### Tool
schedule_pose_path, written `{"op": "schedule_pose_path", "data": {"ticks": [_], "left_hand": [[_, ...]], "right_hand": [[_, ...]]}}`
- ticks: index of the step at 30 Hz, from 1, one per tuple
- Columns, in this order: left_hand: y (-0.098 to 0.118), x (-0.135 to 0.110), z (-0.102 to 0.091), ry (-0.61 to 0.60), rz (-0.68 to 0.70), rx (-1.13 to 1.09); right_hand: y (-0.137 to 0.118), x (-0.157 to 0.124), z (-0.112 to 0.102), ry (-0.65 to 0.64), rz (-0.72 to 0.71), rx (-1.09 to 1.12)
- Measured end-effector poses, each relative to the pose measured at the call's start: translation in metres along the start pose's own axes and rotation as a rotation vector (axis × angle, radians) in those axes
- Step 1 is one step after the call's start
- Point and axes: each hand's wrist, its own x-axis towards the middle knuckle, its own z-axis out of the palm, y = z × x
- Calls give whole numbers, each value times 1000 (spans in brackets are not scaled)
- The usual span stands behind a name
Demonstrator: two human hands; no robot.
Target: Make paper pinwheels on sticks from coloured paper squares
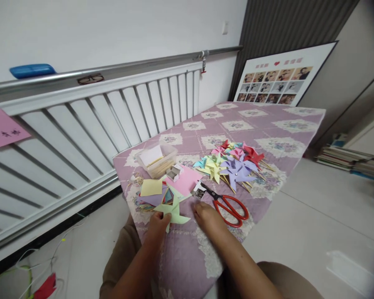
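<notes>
- Your left hand (157, 222) pinches the green pinwheel (175, 214) at its near-left side, thumb (166, 217) on top.
- Your left forearm (135, 268) reaches up to the pinwheel from below left.
- Your right hand (208, 215) sits just right of the pinwheel, fingers (198, 208) curled inward, tips partly hidden.
- Your right forearm (244, 265), bare, slants in from below right of it.

Just beyond the black-bladed scissors with red looped handles (217, 196), a heap of multicoloured paper pinwheels on thin wooden sticks (237, 170) obstructs, leaving a narrow gap. Left of the scissors' blades, a small white box of dark pieces (200, 191) blocks close in; farther left, the light-green paper pinwheel (175, 212) in the left hand (158, 222) does. The right hand (207, 214) fills the space beside the handles. Nearer than the scissors and leftward, bare purple patterned cloth (185, 253) leaves passage between the forearms.
</notes>
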Motion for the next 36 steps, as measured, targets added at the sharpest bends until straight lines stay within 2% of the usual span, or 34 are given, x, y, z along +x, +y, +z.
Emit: {"op": "schedule_pose_path", "data": {"ticks": [6, 12, 15, 24, 29, 36], "left_hand": [[2, -4, 1, -26, -21, -11], [7, -15, 7, -28, -40, -10], [8, -15, 11, -10, -61, -13], [15, -14, 20, 2, -90, 28], [18, -14, 18, 1, -81, 63], [19, -15, 15, 14, -79, 78]], "right_hand": [[0, 1, 2, 77, -5, 124], [-8, -5, -11, 204, 22, 384], [-17, -12, -15, 226, 27, 502], [-34, -12, -7, 194, -27, 697], [-41, -9, 3, 124, -46, 730], [-45, -5, 14, 130, -56, 745]]}}
